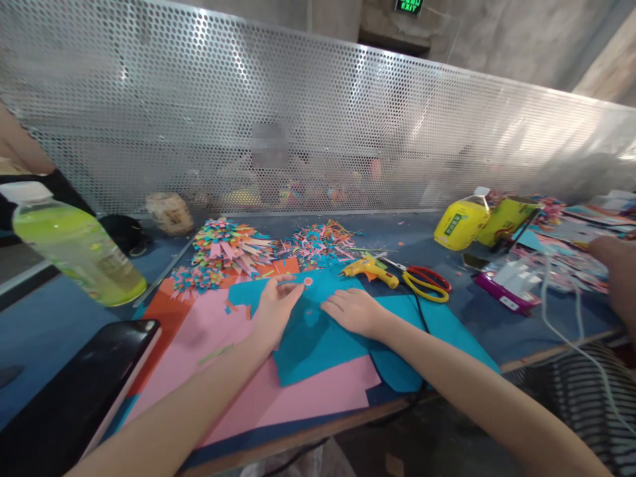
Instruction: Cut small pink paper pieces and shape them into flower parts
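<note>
My left hand point(275, 308) is closed, with thumb and fingertips pinching a small round pink paper piece point(308, 281) over the blue paper point(318, 351). My right hand point(354, 312) rests on the same blue sheet with its fingers loosely bent, and I see nothing held in it. Pink paper point(293, 404) lies under the blue sheet. Just beyond my right hand are a yellow glue gun point(370, 268) and scissors point(426, 283) with red and yellow handles. A fringed paper cone point(231, 245) and a heap of paper scraps point(320, 242) sit farther back.
A tilted green bottle point(74, 245) and a black phone-like object point(79, 397) are on the left. A yellow bottle point(460, 222), a purple box point(507, 291) and a white cable point(546, 298) are on the right. Another person's hand point(616, 271) reaches in there. A perforated metal screen point(318, 119) stands behind.
</note>
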A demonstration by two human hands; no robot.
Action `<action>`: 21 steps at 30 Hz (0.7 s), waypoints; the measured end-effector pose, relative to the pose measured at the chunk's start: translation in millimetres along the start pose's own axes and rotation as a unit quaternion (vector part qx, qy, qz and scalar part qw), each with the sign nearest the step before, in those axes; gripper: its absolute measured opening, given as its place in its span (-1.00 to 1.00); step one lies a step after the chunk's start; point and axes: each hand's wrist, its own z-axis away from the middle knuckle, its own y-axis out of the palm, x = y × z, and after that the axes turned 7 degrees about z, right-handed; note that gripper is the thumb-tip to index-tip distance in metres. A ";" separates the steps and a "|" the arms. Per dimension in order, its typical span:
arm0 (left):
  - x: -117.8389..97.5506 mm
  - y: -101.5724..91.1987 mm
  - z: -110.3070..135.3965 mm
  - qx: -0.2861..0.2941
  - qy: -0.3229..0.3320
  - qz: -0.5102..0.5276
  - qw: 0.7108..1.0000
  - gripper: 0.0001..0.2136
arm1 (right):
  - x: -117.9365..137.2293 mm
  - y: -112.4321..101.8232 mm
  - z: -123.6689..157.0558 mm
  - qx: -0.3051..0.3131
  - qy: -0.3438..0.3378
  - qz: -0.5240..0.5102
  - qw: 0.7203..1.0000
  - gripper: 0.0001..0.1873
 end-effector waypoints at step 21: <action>-24.7 15.4 20.2 0.106 0.034 -0.078 0.991 -0.77 | -9.1 -9.8 -3.0 -0.138 0.250 -0.482 0.828 -0.76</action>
